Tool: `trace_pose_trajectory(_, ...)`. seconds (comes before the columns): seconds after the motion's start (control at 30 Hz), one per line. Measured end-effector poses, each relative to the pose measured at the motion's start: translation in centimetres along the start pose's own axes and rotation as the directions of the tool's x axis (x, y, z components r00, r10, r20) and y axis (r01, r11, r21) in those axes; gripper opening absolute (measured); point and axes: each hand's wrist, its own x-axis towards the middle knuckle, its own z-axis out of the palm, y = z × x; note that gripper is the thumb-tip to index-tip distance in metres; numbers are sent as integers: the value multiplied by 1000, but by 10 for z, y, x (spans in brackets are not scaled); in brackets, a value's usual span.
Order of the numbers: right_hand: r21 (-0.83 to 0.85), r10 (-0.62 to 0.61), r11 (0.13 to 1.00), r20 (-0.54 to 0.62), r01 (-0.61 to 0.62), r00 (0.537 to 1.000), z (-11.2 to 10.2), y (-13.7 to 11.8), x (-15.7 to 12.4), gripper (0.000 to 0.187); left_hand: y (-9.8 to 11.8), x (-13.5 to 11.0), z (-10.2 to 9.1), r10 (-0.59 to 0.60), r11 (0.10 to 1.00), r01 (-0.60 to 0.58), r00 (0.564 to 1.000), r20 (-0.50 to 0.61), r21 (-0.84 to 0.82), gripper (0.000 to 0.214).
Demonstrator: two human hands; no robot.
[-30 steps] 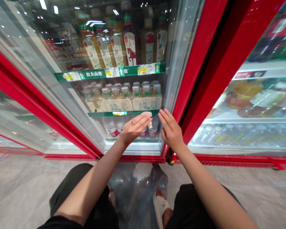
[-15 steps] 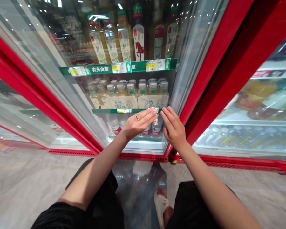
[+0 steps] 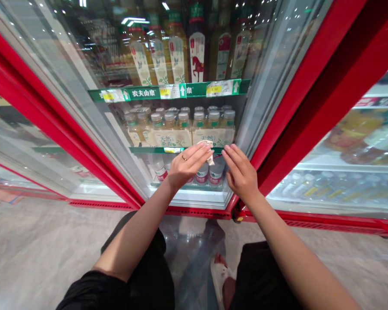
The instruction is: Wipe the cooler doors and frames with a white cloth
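My left hand point(image 3: 188, 165), with a ring on one finger, lies over a crumpled white tissue point(image 3: 210, 160) at the glass door point(image 3: 194, 197) of a red-framed drinks fridge. Its fingers point right and hold the tissue against the glass; part of the tissue is hidden under them. Just to the right, my right hand point(image 3: 242, 174) has its fingers stretched out together near the door's right side, with no object visible in it. A small thin dark-red mark or strand shows between the two hands; I cannot make out what it is.
Behind the glass stand tall tea bottles point(image 3: 176, 54), packs of smaller bottles point(image 3: 171, 133) and water bottles point(image 3: 215, 175). Green shelf strips point(image 3: 142, 93) carry price tags. A second fridge point(image 3: 336, 161) stands at right. Below are the grey floor point(image 3: 190, 262) and a white sandal point(image 3: 218, 280).
My left hand and the tissue have shifted only slightly against the glass, and more of the tissue shows. The view has moved a little, so the fridge sits farther right.
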Motion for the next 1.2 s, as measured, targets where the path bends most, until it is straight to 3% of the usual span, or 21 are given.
trace_pose_trajectory(0.13,6,-18,1000,-16,18,1000,4,-6,6,74,0,-16,-6,-164,986,165,986,-20,33,58)
trace_pose_trajectory(0.33,-43,-50,998,-8,50,999,9,-22,11,76,-3,-22,-7,-31,996,29,999,25,83,45)
trace_pose_trajectory(0.53,-6,-37,999,1,37,999,25,-34,18,77,-16,-29,-17,-188,975,196,979,-81,109,50)
trace_pose_trajectory(0.8,-1,-54,999,5,54,999,42,-45,28,75,-23,-35,-21,-55,989,62,997,-53,137,43)
trace_pose_trajectory(0.93,-11,1,1000,6,-1,1000,43,-49,25,80,-26,-34,-26,-208,971,222,967,-150,85,48)
trace_pose_trajectory(1.0,-10,14,1000,2,-14,1000,44,-50,24,81,-23,-38,-24,-244,963,257,960,-140,83,52)
trace_pose_trajectory(1.1,-19,12,1000,-12,-13,1000,47,-50,23,79,-14,-42,-15,-221,968,227,973,-60,111,51)
trace_pose_trajectory(1.2,-35,2,999,-26,-3,1000,49,-49,24,78,-12,-37,-8,-107,987,111,993,-40,118,44)
